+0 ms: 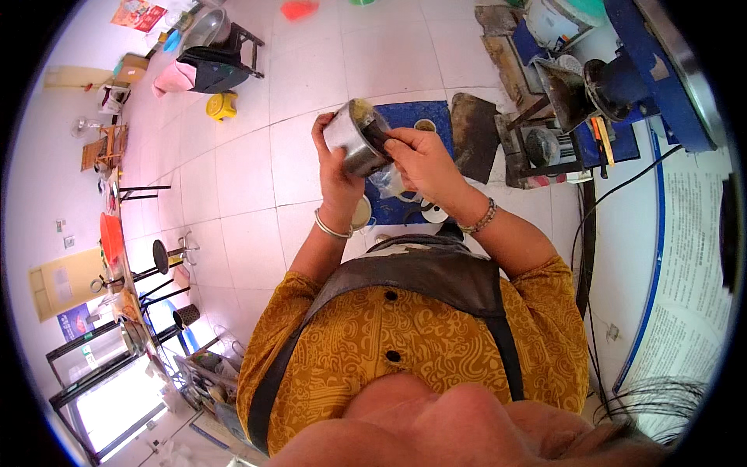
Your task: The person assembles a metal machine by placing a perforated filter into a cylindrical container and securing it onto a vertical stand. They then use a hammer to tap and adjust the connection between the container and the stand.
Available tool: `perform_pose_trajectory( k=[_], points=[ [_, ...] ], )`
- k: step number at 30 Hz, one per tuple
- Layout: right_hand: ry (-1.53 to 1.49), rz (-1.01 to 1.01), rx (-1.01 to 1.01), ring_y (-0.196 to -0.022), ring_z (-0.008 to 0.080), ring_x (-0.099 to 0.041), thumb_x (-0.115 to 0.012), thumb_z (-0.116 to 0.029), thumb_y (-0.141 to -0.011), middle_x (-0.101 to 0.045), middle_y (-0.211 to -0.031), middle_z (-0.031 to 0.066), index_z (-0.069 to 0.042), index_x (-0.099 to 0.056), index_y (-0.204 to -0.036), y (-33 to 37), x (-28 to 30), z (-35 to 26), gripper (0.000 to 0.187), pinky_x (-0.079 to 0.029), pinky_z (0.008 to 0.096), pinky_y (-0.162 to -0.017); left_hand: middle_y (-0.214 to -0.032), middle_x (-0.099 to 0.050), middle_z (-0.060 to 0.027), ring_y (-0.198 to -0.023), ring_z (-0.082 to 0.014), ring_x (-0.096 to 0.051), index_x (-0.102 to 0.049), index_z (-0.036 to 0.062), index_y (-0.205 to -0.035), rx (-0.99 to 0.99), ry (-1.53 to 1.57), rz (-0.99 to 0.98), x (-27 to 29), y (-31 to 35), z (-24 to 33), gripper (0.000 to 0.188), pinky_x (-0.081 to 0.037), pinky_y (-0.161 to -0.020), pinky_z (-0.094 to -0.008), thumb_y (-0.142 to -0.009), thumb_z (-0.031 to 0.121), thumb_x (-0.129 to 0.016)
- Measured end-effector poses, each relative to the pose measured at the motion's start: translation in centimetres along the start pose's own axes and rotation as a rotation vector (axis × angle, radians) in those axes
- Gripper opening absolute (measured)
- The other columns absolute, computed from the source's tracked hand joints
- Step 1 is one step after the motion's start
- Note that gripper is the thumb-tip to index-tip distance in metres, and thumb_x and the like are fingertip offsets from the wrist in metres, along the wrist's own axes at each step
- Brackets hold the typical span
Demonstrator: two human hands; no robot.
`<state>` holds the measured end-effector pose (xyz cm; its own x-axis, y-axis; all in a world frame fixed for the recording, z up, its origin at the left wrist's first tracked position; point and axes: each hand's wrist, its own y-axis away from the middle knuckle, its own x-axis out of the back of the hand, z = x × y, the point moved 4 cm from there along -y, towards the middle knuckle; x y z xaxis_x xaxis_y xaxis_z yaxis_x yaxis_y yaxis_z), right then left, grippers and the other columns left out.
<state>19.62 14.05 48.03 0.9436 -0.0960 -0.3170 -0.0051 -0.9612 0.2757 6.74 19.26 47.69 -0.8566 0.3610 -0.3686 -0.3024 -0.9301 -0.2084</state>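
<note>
A pot point(352, 149) is between the left hand point(338, 177) and right hand point(425, 159); a stool point(221, 107) (on the floor point(233, 175)) stands further left.

Dark thing point(377, 131) in metal pot point(354, 145) unclear, red object point(299, 8) blurred

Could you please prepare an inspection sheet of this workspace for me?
Surface: blue surface below the hands; height unclear.
Job's things: silvery metal pot, tilted; dark item at its mouth, kind unclear.
Clutter: clear plastic and a small round container by the hands.
Hands: left hand holds the pot; right hand grips the dark item.
Cables: black cable along the right.
Surroundings: tiled floor; yellow stool.
</note>
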Motion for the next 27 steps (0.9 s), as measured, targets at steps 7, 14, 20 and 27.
perform_pose_trajectory(
  k=[7, 14, 20, 27],
  points=[
    [0.601, -0.087, 0.473, -0.065, 0.0163, -0.057, -0.053, -0.010, -0.089, -0.064, -0.080, 0.0154, 0.004, -0.057, -0.113, 1.2, -1.5, -3.0, 0.028, -0.047, 0.0286, -0.062, -0.127, -0.048, -0.0194, -0.120, -0.0357, -0.044, -0.041, 0.0073, -0.130, 0.455, 0.690, -0.055, -0.5, -2.4, 0.7, 0.065, -0.037, -0.100, -0.0483, -0.090, 0.057, -0.029],
    [0.350, 0.018, 0.455, -0.064, 0.0186, -0.060, -0.053, -0.012, -0.088, -0.064, -0.076, 0.0152, 0.004, -0.059, -0.105, 0.8, -0.9, -1.4, 0.024, -0.047, 0.0302, -0.061, -0.116, -0.051, -0.0154, -0.088, -0.0312, -0.061, -0.033, 0.0144, -0.134, 0.540, 0.309, -0.087, 1.0, -0.9, 1.5, 0.071, -0.050, -0.040, -0.0429, -0.079, 0.059, -0.044],
    [0.367, 0.042, 0.466, -0.064, 0.0173, -0.060, -0.054, -0.013, -0.088, -0.063, -0.076, 0.0154, 0.004, -0.059, -0.107, 0.8, -0.4, -1.1, 0.026, -0.047, 0.0298, -0.060, -0.126, -0.041, -0.0138, -0.119, -0.0286, -0.043, -0.040, 0.0134, -0.122, 0.050, 0.073, -0.131, -0.2, -1.4, 3.1, 0.046, -0.039, -0.100, -0.0430, -0.087, 0.042, -0.049],
    [0.527, 0.031, 0.590, -0.064, 0.0229, -0.062, -0.054, -0.013, -0.087, -0.062, -0.070, 0.0155, 0.003, -0.058, -0.107, 1.6, -0.4, -1.2, 0.026, -0.048, 0.0337, -0.059, -0.124, -0.050, -0.0176, -0.110, -0.0323, -0.051, -0.047, 0.0097, -0.124, 0.580, 0.431, -0.028, -0.3, -1.1, 1.4, 0.059, -0.043, -0.094, -0.0485, -0.087, 0.054, -0.035]
  ],
)
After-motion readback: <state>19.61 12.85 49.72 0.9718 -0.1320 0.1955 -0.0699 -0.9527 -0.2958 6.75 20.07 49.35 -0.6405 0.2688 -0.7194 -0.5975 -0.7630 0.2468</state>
